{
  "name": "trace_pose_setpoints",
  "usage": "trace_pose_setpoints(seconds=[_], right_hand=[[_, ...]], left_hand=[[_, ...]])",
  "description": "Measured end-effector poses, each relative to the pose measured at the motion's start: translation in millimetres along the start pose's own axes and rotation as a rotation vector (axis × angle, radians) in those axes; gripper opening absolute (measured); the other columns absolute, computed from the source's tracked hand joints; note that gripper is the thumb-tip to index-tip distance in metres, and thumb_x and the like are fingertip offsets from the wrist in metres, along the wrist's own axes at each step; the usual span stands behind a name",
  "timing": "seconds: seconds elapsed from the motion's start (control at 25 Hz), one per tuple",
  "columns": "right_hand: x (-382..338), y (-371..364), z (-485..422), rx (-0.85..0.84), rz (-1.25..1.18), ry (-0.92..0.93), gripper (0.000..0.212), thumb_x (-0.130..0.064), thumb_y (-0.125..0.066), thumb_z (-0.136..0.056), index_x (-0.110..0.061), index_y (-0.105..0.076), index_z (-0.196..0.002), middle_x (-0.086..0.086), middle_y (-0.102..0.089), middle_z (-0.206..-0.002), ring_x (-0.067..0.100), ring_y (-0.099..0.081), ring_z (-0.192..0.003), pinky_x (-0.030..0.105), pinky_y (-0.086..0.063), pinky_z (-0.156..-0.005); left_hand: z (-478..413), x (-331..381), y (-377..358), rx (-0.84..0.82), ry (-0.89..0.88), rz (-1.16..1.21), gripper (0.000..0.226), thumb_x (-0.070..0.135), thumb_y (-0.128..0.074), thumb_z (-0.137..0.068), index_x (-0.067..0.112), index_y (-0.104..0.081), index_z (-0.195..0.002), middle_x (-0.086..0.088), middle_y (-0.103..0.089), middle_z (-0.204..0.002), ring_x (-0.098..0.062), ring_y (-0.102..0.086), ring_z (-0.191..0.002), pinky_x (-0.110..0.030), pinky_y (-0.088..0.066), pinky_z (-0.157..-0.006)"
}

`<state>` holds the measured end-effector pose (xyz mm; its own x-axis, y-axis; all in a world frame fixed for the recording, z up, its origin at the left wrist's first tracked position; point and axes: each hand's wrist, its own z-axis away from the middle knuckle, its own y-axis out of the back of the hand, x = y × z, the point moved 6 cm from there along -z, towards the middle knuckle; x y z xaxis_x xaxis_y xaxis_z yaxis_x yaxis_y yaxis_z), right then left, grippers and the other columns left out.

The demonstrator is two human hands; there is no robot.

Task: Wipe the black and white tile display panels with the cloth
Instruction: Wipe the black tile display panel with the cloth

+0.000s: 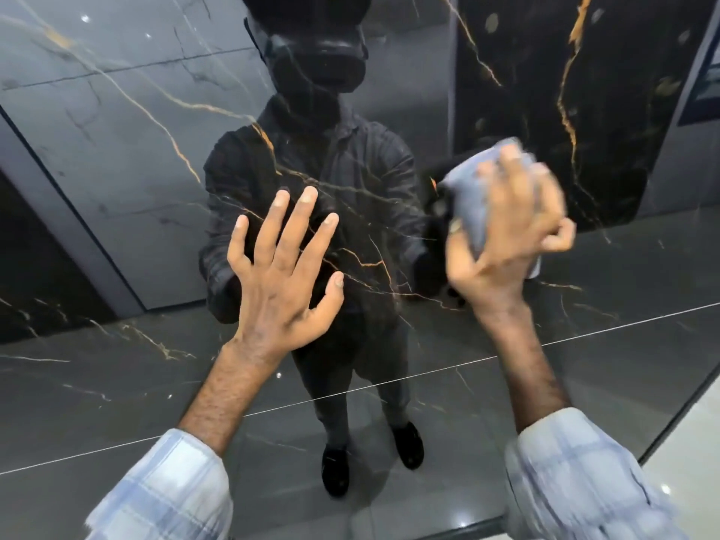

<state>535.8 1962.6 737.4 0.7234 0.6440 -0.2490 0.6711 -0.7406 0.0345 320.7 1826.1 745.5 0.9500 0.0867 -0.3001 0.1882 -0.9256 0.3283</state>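
While left hand (281,275) presses panel (374,231), right hand (511,243) grips cloth (467,204).

Cloth (469,200) and left hand (280,278) touch the black panel (117,364).

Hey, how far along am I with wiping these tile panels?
Done: hard to say; the black panel is glossy enough to mirror you, with no smears showing. In hand: your right hand grips the cloth against it, blurred mid-wipe, while your left hand lies flat on it, fingers spread. Left: no white panel is in view, so that is probably not yet done.
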Motion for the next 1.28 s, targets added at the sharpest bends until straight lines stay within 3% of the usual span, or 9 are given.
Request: trace_pose_setpoints(seconds=[0.12, 0.32, 0.4, 0.56, 0.64, 0.88, 0.96, 1.16, 1.28], right_hand=[[14, 9, -15, 0.122, -0.082, -0.583, 0.077, -0.030, -0.062, -0.083, -0.022, -0.040, -0.156, 0.001, -0.040, -0.164, 0.027, -0.038, -0.146, 0.060, -0.030, -0.107], [-99, -15, 34, -0.193, -0.110, 0.752, 0.070, -0.034, -0.062, -0.080, -0.022, -0.055, -0.149, -0.002, -0.050, -0.159, 0.032, -0.040, -0.145, 0.050, -0.028, -0.093], [-84, -13, 2, -0.152, -0.108, 0.843, 0.063, -0.036, -0.056, -0.086, -0.026, -0.057, -0.148, -0.004, -0.047, -0.159, 0.029, -0.042, -0.143, 0.054, -0.030, -0.095], [-7, 5, -114, 0.101, -0.109, -0.246, 0.065, -0.040, -0.060, -0.085, -0.023, -0.055, -0.148, -0.006, -0.043, -0.161, 0.021, -0.037, -0.142, 0.050, -0.029, -0.107], [-22, 8, -112, 0.147, -0.114, -0.493, 0.068, -0.041, -0.057, -0.086, -0.017, -0.051, -0.150, -0.002, -0.039, -0.164, 0.026, -0.037, -0.144, 0.056, -0.030, -0.109], [-130, -16, -51, -0.182, -0.172, 1.124, 0.066, -0.042, -0.065, -0.082, -0.021, -0.059, -0.143, 0.001, -0.045, -0.162, 0.034, -0.043, -0.145, 0.051, -0.031, -0.095], [-112, -14, -112, -0.075, -0.144, 0.943, 0.067, -0.041, -0.066, -0.080, -0.024, -0.061, -0.144, 0.000, -0.049, -0.159, 0.033, -0.050, -0.140, 0.054, -0.033, -0.095], [-82, 3, -200, 0.213, -0.187, -0.209, 0.063, -0.039, -0.065, -0.083, -0.023, -0.058, -0.143, -0.006, -0.051, -0.156, 0.028, -0.047, -0.136, 0.052, -0.033, -0.101], [-156, -13, -125, 0.013, -0.170, 0.599, 0.077, -0.039, -0.068, -0.074, -0.019, -0.053, -0.147, 0.003, -0.048, -0.159, 0.037, -0.047, -0.141, 0.052, -0.032, -0.096]], left_hand=[[-16, -15, 23, 0.066, 0.007, 0.017, 0.062, 0.040, -0.055, -0.098, 0.014, -0.048, -0.153, -0.013, -0.034, -0.165, -0.029, -0.028, -0.154, -0.049, -0.011, -0.121], [-72, -63, 50, 0.102, 0.097, -0.113, 0.070, 0.047, -0.051, -0.101, 0.012, -0.037, -0.160, -0.013, -0.023, -0.169, -0.028, -0.020, -0.155, -0.053, -0.014, -0.119], [-80, -70, 50, 0.069, 0.092, -0.156, 0.072, 0.048, -0.051, -0.100, 0.013, -0.036, -0.161, -0.012, -0.023, -0.170, -0.029, -0.018, -0.156, -0.055, -0.015, -0.119], [-75, -60, 43, 0.032, 0.042, -0.214, 0.076, 0.046, -0.056, -0.097, 0.009, -0.037, -0.160, -0.018, -0.024, -0.169, -0.038, -0.018, -0.157, -0.062, -0.012, -0.122], [-74, -60, 42, 0.034, 0.049, -0.180, 0.075, 0.044, -0.058, -0.095, 0.009, -0.039, -0.159, -0.018, -0.024, -0.169, -0.040, -0.018, -0.157, -0.064, -0.011, -0.123], [-104, -73, 72, 0.160, 0.001, -0.055, 0.064, 0.041, -0.054, -0.097, 0.010, -0.050, -0.152, -0.016, -0.025, -0.169, -0.032, -0.028, -0.154, -0.058, -0.025, -0.117], [-130, -89, 83, 0.204, 0.009, -0.099, 0.065, 0.043, -0.053, -0.097, 0.011, -0.048, -0.154, -0.014, -0.021, -0.170, -0.032, -0.027, -0.154, -0.059, -0.025, -0.116], [-155, -114, 82, 0.215, 0.054, -0.235, 0.066, 0.042, -0.052, -0.097, 0.012, -0.046, -0.155, -0.009, -0.029, -0.170, -0.029, -0.027, -0.156, -0.055, -0.021, -0.121], [-150, -109, 78, 0.221, 0.035, -0.230, 0.066, 0.044, -0.051, -0.098, 0.011, -0.047, -0.155, -0.010, -0.031, -0.169, -0.029, -0.028, -0.157, -0.053, -0.019, -0.124]])
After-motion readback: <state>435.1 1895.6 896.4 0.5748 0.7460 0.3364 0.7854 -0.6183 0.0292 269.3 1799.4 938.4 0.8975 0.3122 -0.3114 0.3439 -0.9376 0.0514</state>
